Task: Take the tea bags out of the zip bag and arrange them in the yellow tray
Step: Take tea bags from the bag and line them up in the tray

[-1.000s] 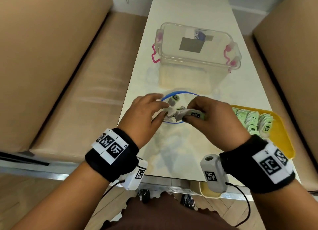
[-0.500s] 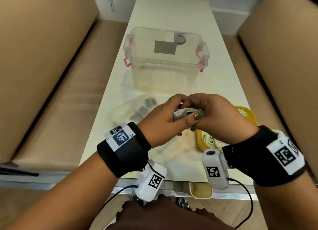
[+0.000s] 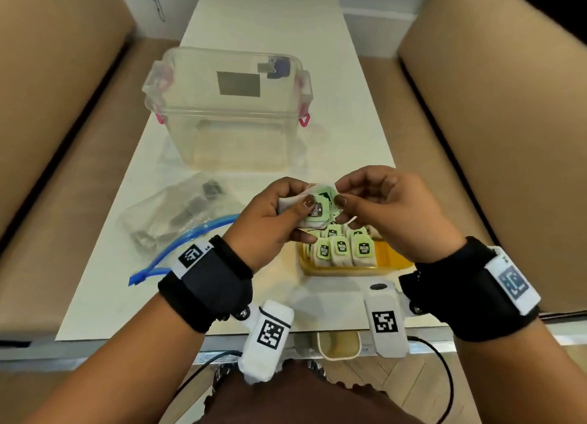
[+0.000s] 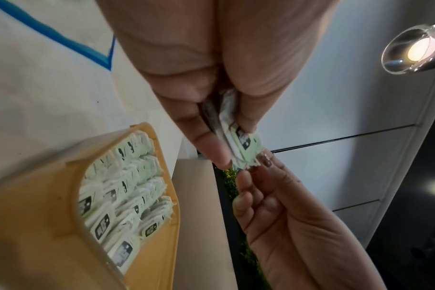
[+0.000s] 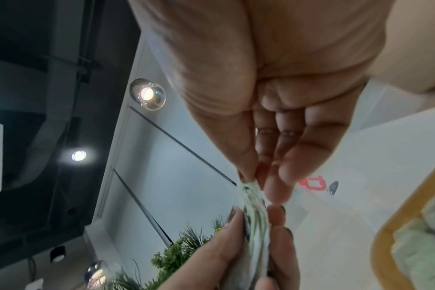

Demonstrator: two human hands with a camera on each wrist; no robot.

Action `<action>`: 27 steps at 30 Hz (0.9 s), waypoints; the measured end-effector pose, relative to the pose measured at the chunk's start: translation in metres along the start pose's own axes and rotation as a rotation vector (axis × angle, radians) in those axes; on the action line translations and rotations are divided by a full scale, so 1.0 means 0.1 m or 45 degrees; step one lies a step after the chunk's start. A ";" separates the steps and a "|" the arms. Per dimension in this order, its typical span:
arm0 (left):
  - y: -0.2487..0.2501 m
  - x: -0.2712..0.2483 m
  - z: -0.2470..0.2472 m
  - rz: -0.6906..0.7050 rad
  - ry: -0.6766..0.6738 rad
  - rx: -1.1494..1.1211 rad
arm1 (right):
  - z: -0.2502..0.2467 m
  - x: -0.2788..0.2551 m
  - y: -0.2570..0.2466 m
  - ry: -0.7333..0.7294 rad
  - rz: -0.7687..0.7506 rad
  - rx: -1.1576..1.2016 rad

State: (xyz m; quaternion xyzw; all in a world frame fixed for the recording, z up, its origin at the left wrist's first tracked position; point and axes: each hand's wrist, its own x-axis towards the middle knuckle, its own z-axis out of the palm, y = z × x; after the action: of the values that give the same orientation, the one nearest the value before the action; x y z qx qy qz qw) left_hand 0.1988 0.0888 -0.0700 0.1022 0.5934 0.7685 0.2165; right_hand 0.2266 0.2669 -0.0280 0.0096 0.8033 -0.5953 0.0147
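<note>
Cream-white and glossy, the long narrow table [image 3: 263, 23] runs away from the person between two tan upholstered benches [image 3: 495, 112]; the wrist cameras look up at a pale panelled ceiling with round glass lamps [image 4: 416, 49] and some green foliage.

One clear plastic storage box [image 3: 227, 106] with pink latches stands across the middle of the table. One zip bag [image 3: 178, 220], clear with a blue seal strip, lies flat and slack to its near left, dark shapes dimly showing inside. One yellow tray [image 3: 386, 260] sits at the near right edge, holding green-tagged tea bags [image 3: 341, 252] packed upright in rows; I count three in the nearest row, the rest overlap too much to count.

Above the tray, the left hand [image 3: 270, 223] pinches a small stack of tea bags [image 3: 317, 212] between thumb and fingers, how many I cannot tell. The stack lies roughly level, long axis crosswise, green tags pointing right. There the right hand [image 3: 390, 211] nips the top tag between thumb and forefinger.
</note>
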 end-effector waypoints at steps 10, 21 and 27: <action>-0.14 0.14 0.23 -0.062 0.019 0.156 | -0.45 -0.03 0.12 0.121 -0.088 -0.309; -0.34 0.16 0.18 -0.174 0.333 0.046 | -0.83 0.20 0.52 -0.172 0.103 -1.262; -0.37 0.15 0.10 -0.149 0.293 0.075 | -0.75 0.41 0.76 -0.381 0.213 -1.546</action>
State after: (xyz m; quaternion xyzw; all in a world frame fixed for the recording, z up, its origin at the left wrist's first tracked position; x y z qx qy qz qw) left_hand 0.1972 0.1121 -0.1041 -0.0150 0.6416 0.7434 0.1884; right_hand 0.1875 0.3603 -0.0805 -0.0211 0.9838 -0.0250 0.1763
